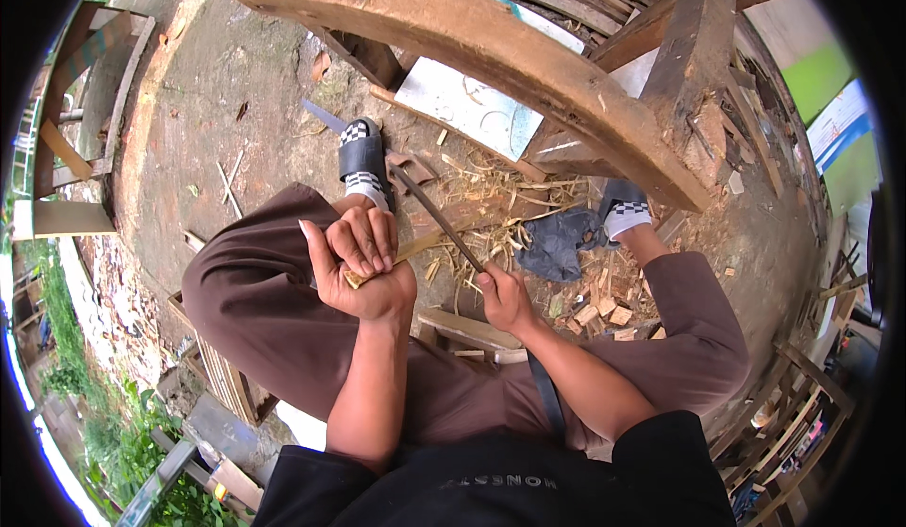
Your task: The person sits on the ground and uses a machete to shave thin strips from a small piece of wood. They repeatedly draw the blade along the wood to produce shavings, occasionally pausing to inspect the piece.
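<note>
clamping wooden strip [416,246] in left hand [363,261], dark tool [441,218] in right hand [507,299] — strip probably light, springy — hold near end.

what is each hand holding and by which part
Left hand: a yellowish strip, close to its near end. Right hand: a long dark tool, by its near end.

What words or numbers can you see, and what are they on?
Black shirt: a short row of pale letters, which I won't copy out.
Blue-and-white sheet at right: any writing is too small or blurred to read.
White board: faint marks; I can't tell if they're writing.
</note>
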### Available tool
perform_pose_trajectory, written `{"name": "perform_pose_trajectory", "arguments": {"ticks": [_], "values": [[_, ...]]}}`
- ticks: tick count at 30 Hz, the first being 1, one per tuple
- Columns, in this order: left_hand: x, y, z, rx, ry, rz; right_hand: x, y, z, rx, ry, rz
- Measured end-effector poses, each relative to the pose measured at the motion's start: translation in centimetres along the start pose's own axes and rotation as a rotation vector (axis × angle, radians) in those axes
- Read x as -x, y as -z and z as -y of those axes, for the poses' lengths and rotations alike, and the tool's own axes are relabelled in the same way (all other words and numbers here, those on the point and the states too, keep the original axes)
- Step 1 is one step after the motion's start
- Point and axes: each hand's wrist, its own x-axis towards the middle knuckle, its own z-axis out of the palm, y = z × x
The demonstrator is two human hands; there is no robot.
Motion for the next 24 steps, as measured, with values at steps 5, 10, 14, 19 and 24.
{"name": "perform_pose_trajectory", "arguments": {"ticks": [5, 10, 14, 19, 24], "values": [[-0.2, 0.9, -0.2, 0.019, -0.031, -0.007, 0.4, -0.8, -2.3, 0.053, -0.093, -0.053], [0.0, -0.4, 0.3, 0.01, -0.001, -0.088, 0.8, -0.2, -0.6, 0.028, -0.119, -0.072], [1.7, -1.6, 1.2, -0.017, 0.025, 0.015, 1.1, 1.4, 2.7, -0.033, 0.022, -0.045], [2.5, -2.2, 1.8, -0.088, 0.007, 0.083, 1.2, 0.8, -0.1, -0.044, -0.181, -0.042], [2.1, -2.4, 1.6, -0.032, 0.02, 0.028, 1.2, 1.1, 0.5, 0.043, -0.138, -0.088]]}}
